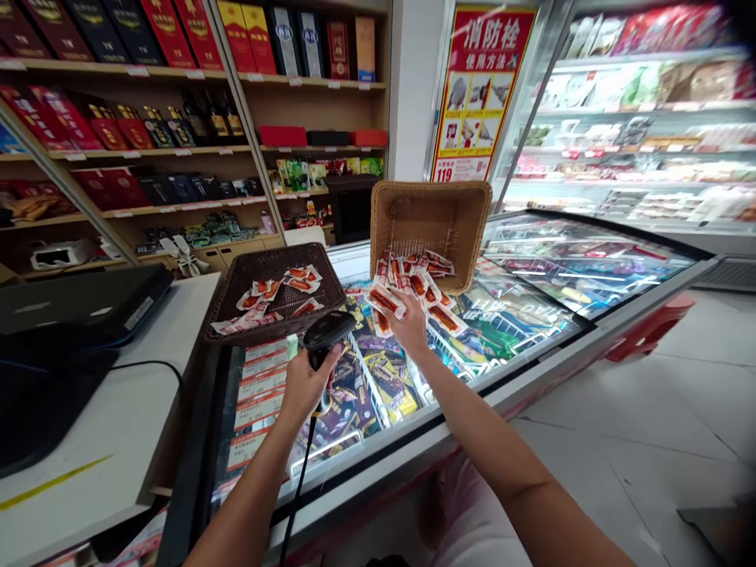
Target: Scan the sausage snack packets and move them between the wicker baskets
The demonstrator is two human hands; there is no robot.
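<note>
My left hand (pixel 307 383) is wrapped round the handle of a black barcode scanner (pixel 328 329), whose cord hangs down toward me. In my right hand (pixel 409 321) is a small clear packet with a reddish-brown snack (pixel 383 301), which looks like a sausage. Just beyond that hand, a tan wicker basket (pixel 434 213) lies tipped toward me, and similar snack packets (pixel 446 317) spill from its mouth onto the glass. A dark brown wicker basket (pixel 277 272) to the left holds several more such packets.
Both baskets rest on a glass-topped chest freezer (pixel 531 311) filled with packaged goods. A white counter (pixel 118 425) with a black device stands at left. Shelves of boxes and bottles (pixel 194 142) line the back. A lit refrigerated display (pixel 643 142) and a red stool (pixel 650 327) are at right.
</note>
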